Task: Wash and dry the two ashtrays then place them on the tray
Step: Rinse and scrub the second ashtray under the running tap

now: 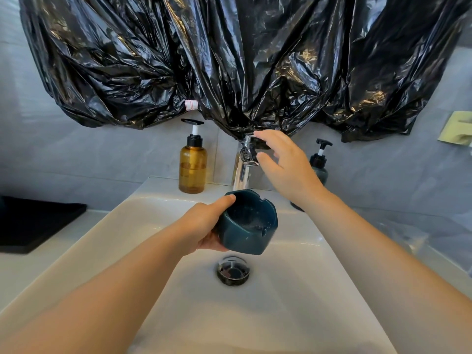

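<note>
While left hand grips ashtray, sticker unreadable

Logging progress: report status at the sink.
Left hand grips teal ashtray over sink. Right hand open at faucet. No water visible. Nothing obstructing.

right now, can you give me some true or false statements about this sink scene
1. The left hand grips the dark teal notched ashtray above the white ceramic sink. True.
2. The amber plastic pump bottle stands right of the chrome faucet. False: it stands left of it.
3. The right hand reaches to the faucet's top, fingers open. True.
4. The ashtray sits on the round metal drain. False: it is held up, the drain uncovered.
</note>
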Demonstrator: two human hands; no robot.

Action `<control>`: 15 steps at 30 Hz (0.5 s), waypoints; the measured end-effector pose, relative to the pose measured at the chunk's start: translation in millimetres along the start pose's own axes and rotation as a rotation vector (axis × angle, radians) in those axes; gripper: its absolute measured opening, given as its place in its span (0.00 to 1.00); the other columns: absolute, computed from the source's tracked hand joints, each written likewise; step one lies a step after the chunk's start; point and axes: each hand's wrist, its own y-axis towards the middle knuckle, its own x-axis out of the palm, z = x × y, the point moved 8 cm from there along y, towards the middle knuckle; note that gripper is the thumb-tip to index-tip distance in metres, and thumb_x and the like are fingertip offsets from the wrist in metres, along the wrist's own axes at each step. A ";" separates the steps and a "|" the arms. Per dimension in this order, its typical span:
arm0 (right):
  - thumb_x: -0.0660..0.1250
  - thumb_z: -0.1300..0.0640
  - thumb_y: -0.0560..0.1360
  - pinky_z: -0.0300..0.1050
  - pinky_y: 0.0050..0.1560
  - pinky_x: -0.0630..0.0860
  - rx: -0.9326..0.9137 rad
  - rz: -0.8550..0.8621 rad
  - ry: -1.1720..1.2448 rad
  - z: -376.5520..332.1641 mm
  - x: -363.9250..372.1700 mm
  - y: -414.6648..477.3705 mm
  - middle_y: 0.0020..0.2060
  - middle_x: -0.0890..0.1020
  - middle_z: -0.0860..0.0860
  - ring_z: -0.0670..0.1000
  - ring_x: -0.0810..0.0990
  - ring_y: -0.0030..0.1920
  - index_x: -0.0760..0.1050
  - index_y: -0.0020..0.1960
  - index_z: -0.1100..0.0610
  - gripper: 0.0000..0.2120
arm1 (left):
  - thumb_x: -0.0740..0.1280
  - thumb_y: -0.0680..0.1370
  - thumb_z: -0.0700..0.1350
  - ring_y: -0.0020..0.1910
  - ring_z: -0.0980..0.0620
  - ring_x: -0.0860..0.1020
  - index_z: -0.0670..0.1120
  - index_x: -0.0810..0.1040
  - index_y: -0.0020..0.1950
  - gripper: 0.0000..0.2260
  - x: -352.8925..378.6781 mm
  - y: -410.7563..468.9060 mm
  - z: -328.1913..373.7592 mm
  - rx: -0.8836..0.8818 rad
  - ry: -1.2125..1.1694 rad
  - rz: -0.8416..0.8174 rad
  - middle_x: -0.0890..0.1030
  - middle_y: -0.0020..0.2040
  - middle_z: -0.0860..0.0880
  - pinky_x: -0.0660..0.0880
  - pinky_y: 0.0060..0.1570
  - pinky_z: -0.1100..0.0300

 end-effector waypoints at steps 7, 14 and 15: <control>0.59 0.51 0.82 0.49 0.77 0.58 0.164 -0.093 0.115 17.2 -10.5 -61.9 0.77 0.59 0.42 0.42 0.57 0.76 0.54 0.79 0.47 0.28 | 0.69 0.72 0.63 0.45 0.50 0.79 0.45 0.75 0.53 0.23 -6.8 -15.8 23.9 0.280 0.376 0.262 0.80 0.47 0.48 0.80 0.37 0.59; 0.63 0.49 0.80 0.53 0.74 0.63 0.280 -0.082 0.117 41.3 -45.4 -126.0 0.76 0.60 0.40 0.43 0.59 0.76 0.58 0.78 0.47 0.29 | 0.67 0.69 0.67 0.45 0.52 0.75 0.50 0.71 0.54 0.25 31.3 -79.9 70.4 0.773 1.336 0.592 0.78 0.49 0.52 0.75 0.38 0.59; 0.63 0.50 0.80 0.52 0.74 0.63 0.289 -0.082 0.113 41.5 -50.4 -132.0 0.76 0.60 0.41 0.43 0.59 0.76 0.58 0.78 0.47 0.29 | 0.67 0.70 0.67 0.46 0.52 0.75 0.49 0.71 0.55 0.25 36.2 -85.4 71.0 0.815 1.402 0.593 0.78 0.50 0.52 0.74 0.38 0.60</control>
